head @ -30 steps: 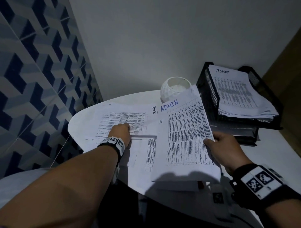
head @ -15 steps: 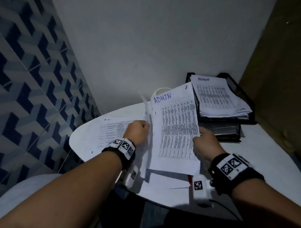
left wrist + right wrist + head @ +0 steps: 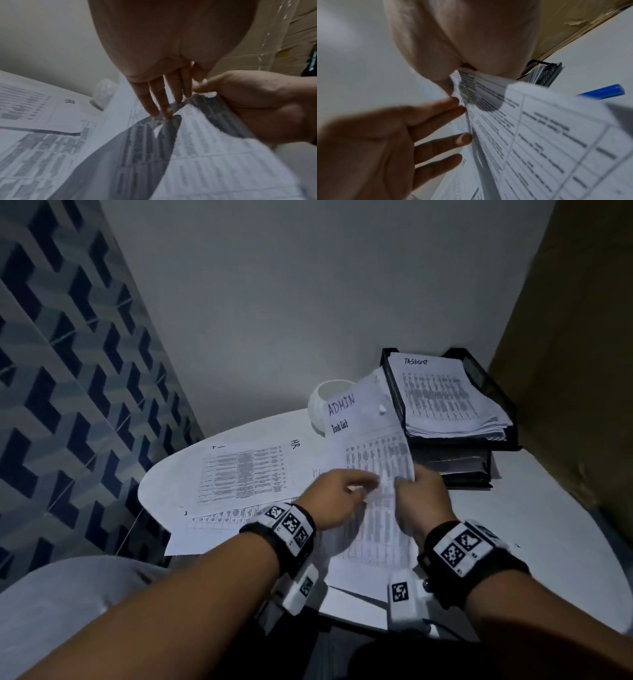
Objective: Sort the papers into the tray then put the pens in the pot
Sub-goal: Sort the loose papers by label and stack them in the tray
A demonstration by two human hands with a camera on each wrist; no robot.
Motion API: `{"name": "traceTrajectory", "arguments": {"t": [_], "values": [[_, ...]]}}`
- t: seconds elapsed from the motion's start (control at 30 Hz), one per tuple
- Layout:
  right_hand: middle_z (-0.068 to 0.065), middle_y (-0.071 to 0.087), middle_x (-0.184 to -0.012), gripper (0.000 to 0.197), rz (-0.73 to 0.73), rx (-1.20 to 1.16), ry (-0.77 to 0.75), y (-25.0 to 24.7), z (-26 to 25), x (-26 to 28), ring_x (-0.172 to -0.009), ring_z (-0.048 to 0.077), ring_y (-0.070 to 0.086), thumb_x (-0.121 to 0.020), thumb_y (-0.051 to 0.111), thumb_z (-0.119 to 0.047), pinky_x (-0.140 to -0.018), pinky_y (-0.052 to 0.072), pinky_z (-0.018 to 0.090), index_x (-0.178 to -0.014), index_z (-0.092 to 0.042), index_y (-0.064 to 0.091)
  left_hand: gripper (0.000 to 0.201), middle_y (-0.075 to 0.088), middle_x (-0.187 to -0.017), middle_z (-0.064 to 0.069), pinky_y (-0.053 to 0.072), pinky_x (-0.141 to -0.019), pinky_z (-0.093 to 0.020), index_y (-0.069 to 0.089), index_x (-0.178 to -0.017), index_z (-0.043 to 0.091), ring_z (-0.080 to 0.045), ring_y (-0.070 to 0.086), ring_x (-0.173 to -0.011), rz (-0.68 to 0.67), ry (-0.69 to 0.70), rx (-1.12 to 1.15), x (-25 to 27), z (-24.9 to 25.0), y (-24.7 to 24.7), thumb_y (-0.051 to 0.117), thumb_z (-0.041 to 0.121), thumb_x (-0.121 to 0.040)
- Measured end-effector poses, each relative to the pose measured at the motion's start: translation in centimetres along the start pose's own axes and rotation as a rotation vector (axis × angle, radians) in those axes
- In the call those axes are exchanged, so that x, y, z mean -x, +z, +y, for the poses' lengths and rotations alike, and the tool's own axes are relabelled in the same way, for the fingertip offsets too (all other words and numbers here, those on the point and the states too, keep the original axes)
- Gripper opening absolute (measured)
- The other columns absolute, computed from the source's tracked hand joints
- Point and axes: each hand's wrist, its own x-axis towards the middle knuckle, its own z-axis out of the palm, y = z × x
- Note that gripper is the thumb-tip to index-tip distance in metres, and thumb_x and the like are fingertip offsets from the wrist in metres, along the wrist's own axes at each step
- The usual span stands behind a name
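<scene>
While the right hand (image 3: 423,501) pinches the ADMIN sheet (image 3: 370,440), the left hand (image 3: 337,496), fingers straight, should steady its edge before sliding it into the tray (image 3: 486,378) beyond.

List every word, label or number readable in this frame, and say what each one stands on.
"ADMIN", blue handwriting: top of the sheet pinched by the right hand.
"Task List", printed: same sheet, below "ADMIN".
"HR", handwritten: sheet lying flat on the table.
"TASKLIST", handwritten, last letters unclear: top paper in the black tray.
Table text on all sheets: too blurred to read.
Wristband squares: coded patterns, no words.
</scene>
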Motion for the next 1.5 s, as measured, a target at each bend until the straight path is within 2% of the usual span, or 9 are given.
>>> {"name": "traceTrajectory", "arguments": {"t": [0.1, 0.23, 0.37, 0.57, 0.73, 0.9, 1.2, 1.4, 1.5], "values": [[0.003, 0.068, -0.068, 0.017, 0.105, 0.045, 0.012, -0.6, 0.5, -1.3, -0.054, 0.025, 0.059, -0.088, 0.057, -0.016, -0.051, 0.048, 0.031, -0.089, -0.019, 0.074, 0.029, 0.071, -0.127, 0.007, 0.050, -0.089, -0.026, 0.074, -0.124, 0.025, -0.015, 0.068, -0.110, 0.170, -0.143, -0.212, -1.2, -3.8, -3.4, 0.060, 0.019, -0.099], [0.004, 0.076, -0.082, 0.014, 0.132, 0.042, 0.031, -0.9, 1.2, -2.7, -0.065, 0.027, 0.068, -0.090, 0.061, -0.019, -0.060, 0.057, 0.036, -0.097, -0.018, 0.074, 0.019, 0.072, -0.116, 0.013, 0.052, -0.095, -0.029, 0.071, -0.110, 0.034, -0.015, 0.067, -0.111, 0.190, -0.424, -0.444, -1.7, -10.9, -6.9, 0.071, 0.036, -0.092], [-0.002, 0.073, -0.087, 0.012, 0.080, 0.146, 0.007, -0.8, 1.7, -3.4, -0.070, 0.016, 0.067, -0.097, 0.059, -0.015, -0.053, 0.051, 0.018, -0.099, -0.017, 0.070, 0.021, 0.067, -0.121, 0.014, 0.048, -0.090, -0.033, 0.071, -0.104, 0.039, -0.021, 0.062, -0.118, 0.219, -0.529, -0.642, -2.1, -15.1, -7.4, 0.065, 0.033, -0.085], [-0.002, 0.075, -0.089, 0.013, 0.052, 0.200, 0.014, 0.2, 2.6, -3.9, -0.079, 0.024, 0.072, -0.096, 0.059, -0.016, -0.070, 0.058, 0.033, -0.099, -0.019, 0.072, 0.040, 0.067, -0.120, 0.003, 0.049, -0.090, -0.041, 0.062, -0.121, 0.034, -0.030, 0.062, -0.112, 0.216, -0.499, -0.697, -3.0, -15.9, -6.4, 0.071, 0.045, -0.084], [-0.005, 0.076, -0.092, 0.017, 0.035, 0.238, 0.010, 0.2, 2.7, -3.8, -0.084, 0.021, 0.072, -0.095, 0.059, -0.018, -0.081, 0.058, 0.034, -0.102, -0.021, 0.075, 0.027, 0.069, -0.090, -0.001, 0.044, -0.067, -0.030, 0.067, -0.112, 0.028, -0.028, 0.065, -0.087, 0.278, -0.414, -0.705, -2.4, -16.4, -6.4, 0.054, 0.018, -0.090], [-0.002, 0.076, -0.089, 0.016, 0.037, 0.219, 0.024, -0.2, 2.5, -3.3, -0.080, 0.023, 0.071, -0.095, 0.059, -0.017, -0.072, 0.056, 0.031, -0.101, -0.020, 0.073, 0.030, 0.072, -0.110, -0.009, 0.044, -0.075, -0.028, 0.075, -0.114, 0.015, -0.030, 0.066, -0.101, 0.302, -0.453, -0.598, -2.0, -17.0, -6.8, 0.057, 0.005, -0.091], [0.004, 0.073, -0.089, 0.013, 0.037, 0.205, 0.050, 0.0, 1.9, -2.5, -0.063, 0.018, 0.062, -0.099, 0.056, -0.014, -0.050, 0.045, 0.019, -0.099, -0.016, 0.069, 0.014, 0.076, -0.093, -0.007, 0.059, -0.076, -0.035, 0.078, -0.094, 0.018, -0.030, 0.070, -0.090, 0.427, -0.536, -0.481, -2.3, -16.1, -7.8, 0.064, 0.021, -0.094], [0.007, 0.076, -0.087, 0.018, 0.028, 0.180, 0.053, 0.5, 1.7, -2.2, -0.066, 0.023, 0.065, -0.097, 0.056, -0.012, -0.060, 0.050, 0.027, -0.086, -0.019, 0.069, 0.054, 0.064, -0.128, -0.005, 0.056, -0.095, -0.043, 0.058, -0.132, 0.025, -0.032, 0.063, -0.115, 0.213, -0.618, -0.560, -2.1, -16.2, -7.7, 0.075, 0.040, -0.083], [0.006, 0.075, -0.087, 0.019, 0.019, 0.198, 0.042, 0.4, 1.8, -2.2, -0.070, 0.025, 0.067, -0.097, 0.056, -0.013, -0.063, 0.051, 0.028, -0.083, -0.021, 0.067, 0.057, 0.068, -0.125, -0.005, 0.056, -0.095, -0.043, 0.059, -0.132, 0.028, -0.032, 0.062, -0.116, 0.262, -0.626, -0.609, -1.8, -16.6, -7.6, 0.077, 0.043, -0.081]]}}
